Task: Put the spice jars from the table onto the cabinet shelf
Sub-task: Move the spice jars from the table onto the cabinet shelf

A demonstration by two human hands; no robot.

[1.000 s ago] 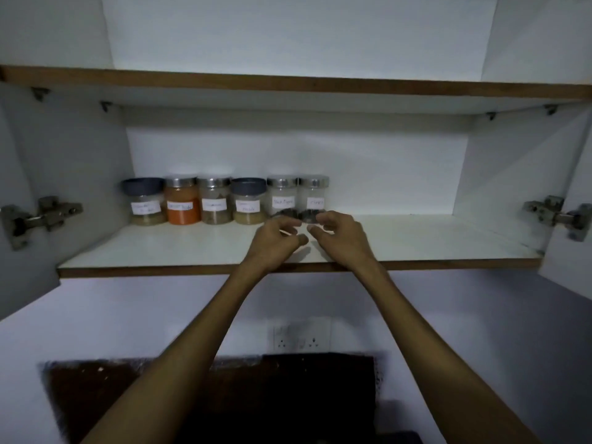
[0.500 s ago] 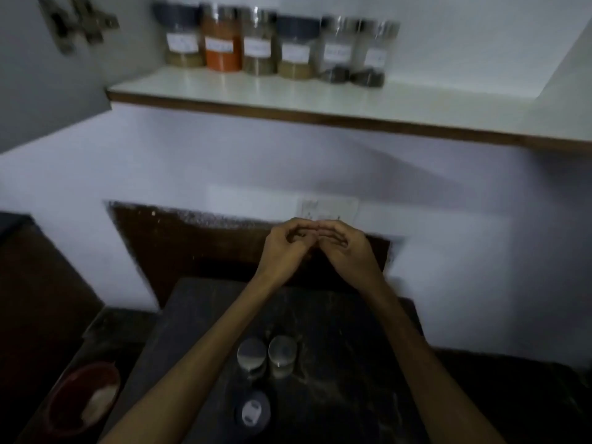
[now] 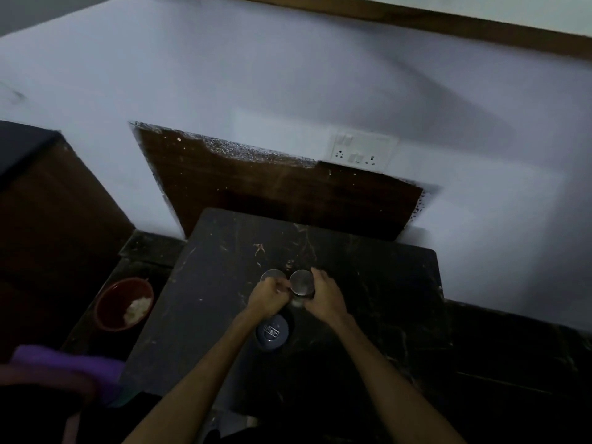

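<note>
Two spice jars with silver lids stand side by side on the dark table [image 3: 208,293]. My left hand [image 3: 267,296] wraps around the side of the left silver-lidded jar [image 3: 271,275]. My right hand [image 3: 326,294] grips the side of the right silver-lidded jar [image 3: 301,281]. Both jars rest on the table. A third jar with a dark blue lid [image 3: 272,331] stands just nearer to me, between my forearms. Only the brown front edge of the cabinet shelf [image 3: 448,22] shows, along the top; the jars on it are out of view.
A red bowl [image 3: 110,307] with something white in it sits on the lower ledge left of the table. A purple cloth [image 3: 64,363] lies at the bottom left. A white wall socket [image 3: 362,152] is above a brown panel [image 3: 272,193] behind the table.
My hands came down empty from the shelf to the table and closed on the two silver-lidded jars. The view swung down from the shelf to the table.
</note>
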